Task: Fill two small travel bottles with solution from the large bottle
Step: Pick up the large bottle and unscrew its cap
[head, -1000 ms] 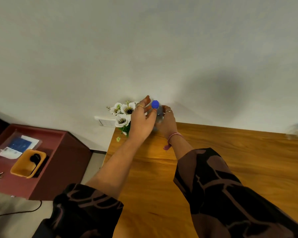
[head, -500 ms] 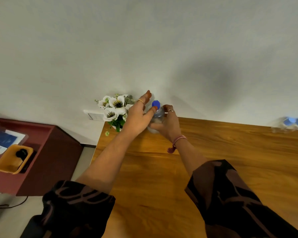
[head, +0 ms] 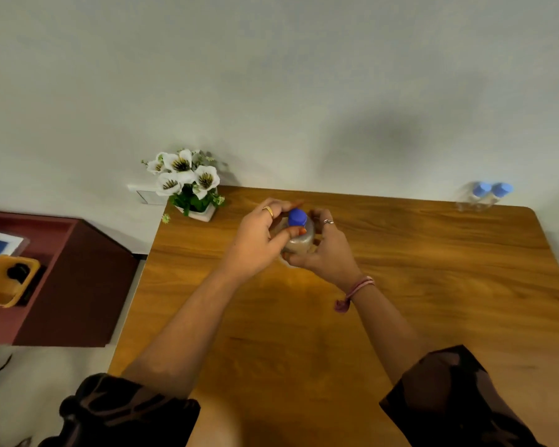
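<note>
**Both hands on the large bottle, cap not yet off**

Fingers of the right hand (head: 323, 250) curl round the body of the large bottle (head: 299, 241), holding it over the middle of the wooden table (head: 433, 285); whether its base rests on the wood is not clear. The left hand (head: 255, 243) pinches the blue cap (head: 297, 217) between thumb and fingers.

Compared with the view a second ago, the bottle has come nearer and away from the flower pot (head: 191, 185) at the far left corner, where both hands had first reached it, and the left fingers have closed on the cap. This suggests the bottle has been fetched to a working spot and the cap is about to be unscrewed; no pouring has begun.

The two small bottles (head: 483, 195), blue-capped, stand side by side at the far right corner, well apart from the hands.

Much of the large bottle is masked by the hands, so its liquid level cannot be read. The small bottles are blurred, and their contents cannot be told. A dark red cabinet (head: 62, 269) stands left of the table.
</note>
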`<action>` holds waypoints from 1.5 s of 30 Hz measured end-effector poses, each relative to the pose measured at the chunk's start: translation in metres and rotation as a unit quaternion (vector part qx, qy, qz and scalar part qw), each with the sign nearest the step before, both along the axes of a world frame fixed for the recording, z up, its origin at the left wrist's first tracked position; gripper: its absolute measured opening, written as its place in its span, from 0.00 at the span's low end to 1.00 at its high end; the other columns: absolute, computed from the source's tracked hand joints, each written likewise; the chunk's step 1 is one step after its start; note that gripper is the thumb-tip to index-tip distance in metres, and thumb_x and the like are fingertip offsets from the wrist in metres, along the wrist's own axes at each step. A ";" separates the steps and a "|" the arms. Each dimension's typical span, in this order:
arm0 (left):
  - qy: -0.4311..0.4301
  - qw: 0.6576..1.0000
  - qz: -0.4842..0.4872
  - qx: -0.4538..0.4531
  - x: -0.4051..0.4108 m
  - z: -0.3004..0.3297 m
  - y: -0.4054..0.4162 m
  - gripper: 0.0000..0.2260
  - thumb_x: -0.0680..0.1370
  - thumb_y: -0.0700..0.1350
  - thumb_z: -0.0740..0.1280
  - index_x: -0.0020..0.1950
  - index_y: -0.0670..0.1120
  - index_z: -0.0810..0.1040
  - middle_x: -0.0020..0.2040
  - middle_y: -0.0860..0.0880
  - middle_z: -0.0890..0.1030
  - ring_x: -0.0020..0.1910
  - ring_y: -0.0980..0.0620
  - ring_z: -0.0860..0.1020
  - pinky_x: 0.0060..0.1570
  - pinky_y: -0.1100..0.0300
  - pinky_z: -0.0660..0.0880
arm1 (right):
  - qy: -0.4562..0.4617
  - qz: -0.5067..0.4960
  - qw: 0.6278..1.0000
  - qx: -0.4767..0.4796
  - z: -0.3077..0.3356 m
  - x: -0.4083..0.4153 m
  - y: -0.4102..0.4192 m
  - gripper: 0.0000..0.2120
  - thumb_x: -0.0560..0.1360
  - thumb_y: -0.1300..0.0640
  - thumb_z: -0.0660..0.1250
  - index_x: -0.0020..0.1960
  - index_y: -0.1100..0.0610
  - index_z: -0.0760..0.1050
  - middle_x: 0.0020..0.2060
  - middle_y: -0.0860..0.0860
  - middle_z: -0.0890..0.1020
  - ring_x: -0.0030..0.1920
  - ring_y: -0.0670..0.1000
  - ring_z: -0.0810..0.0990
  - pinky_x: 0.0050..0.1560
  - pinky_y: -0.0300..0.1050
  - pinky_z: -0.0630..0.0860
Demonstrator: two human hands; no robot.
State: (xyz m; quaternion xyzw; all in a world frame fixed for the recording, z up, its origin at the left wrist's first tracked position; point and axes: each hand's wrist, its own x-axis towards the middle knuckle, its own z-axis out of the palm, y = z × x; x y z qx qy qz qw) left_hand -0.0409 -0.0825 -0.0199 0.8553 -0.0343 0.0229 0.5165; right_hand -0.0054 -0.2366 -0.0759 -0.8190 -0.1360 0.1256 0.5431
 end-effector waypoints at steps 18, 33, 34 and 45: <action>0.038 0.993 -0.111 0.000 -0.106 0.015 -0.115 0.21 0.78 0.36 0.66 0.71 0.42 0.71 0.69 0.45 0.73 0.70 0.50 0.69 0.72 0.52 0.65 | 0.013 -0.018 1.000 -0.003 0.010 -0.110 -0.128 0.36 0.58 0.51 0.79 0.61 0.53 0.65 0.51 0.43 0.79 0.53 0.43 0.79 0.48 0.35 0.78; 0.014 0.996 -0.073 0.052 -0.136 0.015 -0.161 0.25 0.71 0.49 0.75 0.67 0.53 0.74 0.58 0.50 0.70 0.62 0.52 0.72 0.64 0.48 0.73 | 0.014 -0.012 1.000 0.004 0.012 -0.144 -0.168 0.35 0.59 0.54 0.79 0.60 0.53 0.65 0.50 0.44 0.80 0.50 0.42 0.80 0.47 0.38 0.78; 0.024 0.994 -0.102 0.041 -0.137 0.018 -0.160 0.26 0.72 0.48 0.74 0.69 0.54 0.72 0.63 0.52 0.69 0.67 0.54 0.70 0.67 0.49 0.71 | 0.016 -0.009 1.000 0.003 0.012 -0.145 -0.170 0.36 0.59 0.54 0.79 0.60 0.53 0.64 0.50 0.45 0.80 0.50 0.43 0.80 0.47 0.38 0.78; -0.032 0.967 -0.103 0.231 -0.129 0.026 -0.160 0.17 0.75 0.41 0.71 0.63 0.43 0.78 0.59 0.47 0.76 0.60 0.49 0.72 0.61 0.58 0.66 | 0.030 -0.032 0.999 -0.011 0.002 -0.148 -0.168 0.36 0.60 0.55 0.80 0.61 0.55 0.64 0.51 0.49 0.80 0.51 0.48 0.80 0.52 0.48 0.78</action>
